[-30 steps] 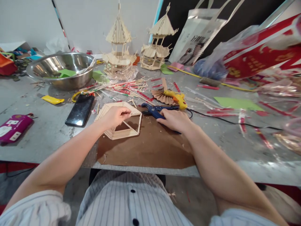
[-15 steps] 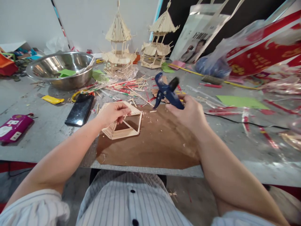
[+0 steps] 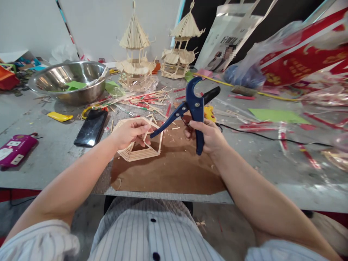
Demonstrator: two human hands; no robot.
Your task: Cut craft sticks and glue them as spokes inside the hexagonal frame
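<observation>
Head view:
- Left hand at centre, thumb and fingertips pinching top rail of stick frame. Frame lies flat on brown mat; grip looks like steadying.
- Right hand at frame's 3 o'clock, fingers wrapped round lower handle of blue cutter. Cutter is lifted off table, nose aimed 8 o'clock, just beside left fingertips.
- Phone at frame's 9 o'clock.
- Loose sticks crowd 12 o'clock.
- Mat bare toward 6 o'clock, up to table edge.
</observation>
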